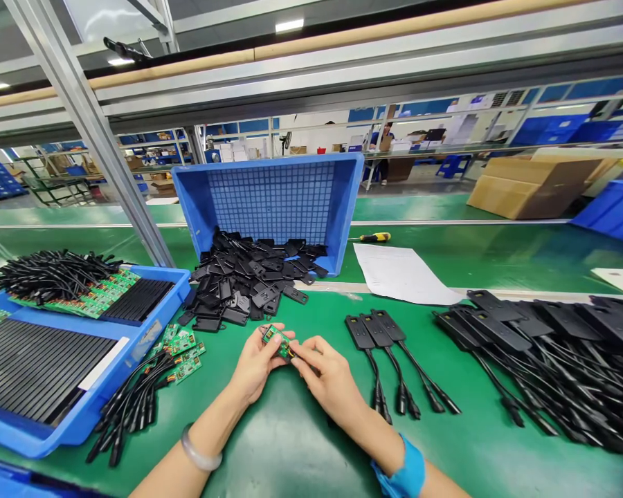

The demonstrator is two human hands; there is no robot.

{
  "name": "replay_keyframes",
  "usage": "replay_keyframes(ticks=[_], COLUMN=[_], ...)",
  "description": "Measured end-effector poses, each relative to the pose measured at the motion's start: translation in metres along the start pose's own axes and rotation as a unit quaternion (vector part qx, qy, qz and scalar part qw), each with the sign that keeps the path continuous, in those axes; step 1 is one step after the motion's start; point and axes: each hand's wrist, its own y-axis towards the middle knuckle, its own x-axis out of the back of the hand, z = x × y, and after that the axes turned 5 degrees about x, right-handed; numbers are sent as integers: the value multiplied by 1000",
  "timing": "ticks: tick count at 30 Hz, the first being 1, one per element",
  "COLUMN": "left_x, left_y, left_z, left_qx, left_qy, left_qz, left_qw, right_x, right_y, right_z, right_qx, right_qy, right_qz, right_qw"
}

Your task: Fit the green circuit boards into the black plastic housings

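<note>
Mid-frame: left hand (255, 363) pinches green rectangular circuit board (275, 339); right hand (328, 377) pinches its wired end (290, 353). Flat black plastic covers (249, 266) heaped left of centre.

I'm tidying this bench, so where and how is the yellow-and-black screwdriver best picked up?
Probably by the thick handle of the screwdriver, from above, fingers closing across it from front and back. It lies flat, handle to the right, its thin shaft pointing left toward the blue bin, so the handle looks the easier end to hold.
</note>
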Motion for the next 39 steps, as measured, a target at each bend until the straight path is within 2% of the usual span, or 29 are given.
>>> replay_keyframes(ticks=[2,3,6,9,15,21,27,33,36,39], left_x=[-2,-2,-2,-3,-5,-5,-7,-5,-3,-2], left_y=[2,2,2,1,1,1,0,0,-1,-2], left_z=[5,6,7,5,4,5,4,5,3,1], left_qx=[-9,-12,-15,-14,-29,-68,-45,-52,-75,-99], left_qy=[1,0,-10,-19,0,97,35,53,79,97], left_qz=[-23,-26,-18,-12,-25,-54,-27,-56,-61,-56], left_qw=[1000,1000,1000,1000,999,991,998,996,992,989], right_x=[-2,-2,-3,-1,3,6,-1,-13,-13,-10], right_y=[0,0,3,7,13,13,9,4,4,4], right_z=[1,1,-1,-2,4,8,2,-8,-13,-15], right_qx=[13,-3,-108,-200,-265,-252,-205,-209,-221,-185], right_qy=[-2,12,101,196,259,253,237,248,208,119], right_qz=[1,-1,-11,-21,-46,-47,-47,-40,2,71], right_qw=[1000,1000,989,960,928,933,948,945,953,973])
